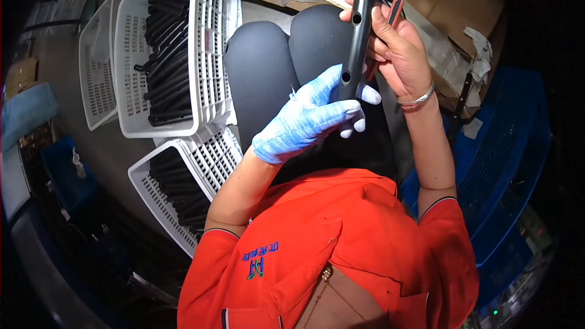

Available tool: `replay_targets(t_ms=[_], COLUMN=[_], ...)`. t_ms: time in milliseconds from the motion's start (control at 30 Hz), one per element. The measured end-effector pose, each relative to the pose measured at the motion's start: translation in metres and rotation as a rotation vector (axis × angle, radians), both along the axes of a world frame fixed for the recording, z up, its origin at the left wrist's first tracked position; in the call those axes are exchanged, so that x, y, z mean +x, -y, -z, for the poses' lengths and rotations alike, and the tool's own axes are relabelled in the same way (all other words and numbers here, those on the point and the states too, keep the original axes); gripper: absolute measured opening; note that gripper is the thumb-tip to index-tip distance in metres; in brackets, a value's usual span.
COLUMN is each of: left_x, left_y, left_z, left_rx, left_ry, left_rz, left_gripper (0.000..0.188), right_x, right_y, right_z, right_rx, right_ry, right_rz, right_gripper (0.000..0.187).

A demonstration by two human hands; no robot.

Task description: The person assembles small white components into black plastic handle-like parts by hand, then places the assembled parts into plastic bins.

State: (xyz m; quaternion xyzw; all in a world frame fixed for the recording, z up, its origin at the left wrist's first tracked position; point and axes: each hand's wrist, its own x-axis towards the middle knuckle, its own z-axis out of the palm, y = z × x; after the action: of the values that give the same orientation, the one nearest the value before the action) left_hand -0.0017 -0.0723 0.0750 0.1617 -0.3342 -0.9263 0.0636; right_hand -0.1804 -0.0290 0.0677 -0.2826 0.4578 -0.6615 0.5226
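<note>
A black tube with several round holes along it (359, 36) runs up from my left hand toward the far edge of the view. My left hand (311, 106), in a blue and white knit glove, is closed round the tube's lower end. Bare and with a bracelet at its wrist, my right hand (402, 55) grips a red utility knife (397, 9), its blade tip pointing up and away. Fingers of that hand also reach behind the tube; whether they touch it is partly hidden.
To the left, a white plastic basket (131, 73) is full of black tubes (170, 55), and a second white basket (143, 173) nearer me holds more. A cardboard-topped table (451, 0) lies ahead, with a dark-handled knife (465, 91) near its right side. Blue crates (503, 146) stand right.
</note>
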Motion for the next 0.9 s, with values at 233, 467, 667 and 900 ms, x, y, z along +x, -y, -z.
replay_targets(t_ms=[233,467,667,900], left_x=[0.0,-0.002,-0.014,0.005], left_y=[-0.012,-0.008,-0.03,-0.006], left_z=[0.009,0.032,0.047,0.032], left_rx=[-0.222,0.149,-0.753,0.177], left_ry=[0.231,0.226,0.319,0.098], left_rz=[-0.091,-0.143,-0.459,-0.153], left_gripper=[0.036,0.023,0.03,0.037], right_x=[0.008,0.013,0.011,0.01], right_y=[-0.001,-0.001,0.005,0.004], right_z=[0.01,0.013,0.023,0.027], right_rx=[-0.001,0.063,0.063,0.056], right_ry=[-0.033,-0.125,-0.177,-0.079], right_rz=[-0.009,0.025,0.055,0.003], right_gripper=[0.038,0.031,0.026,0.029])
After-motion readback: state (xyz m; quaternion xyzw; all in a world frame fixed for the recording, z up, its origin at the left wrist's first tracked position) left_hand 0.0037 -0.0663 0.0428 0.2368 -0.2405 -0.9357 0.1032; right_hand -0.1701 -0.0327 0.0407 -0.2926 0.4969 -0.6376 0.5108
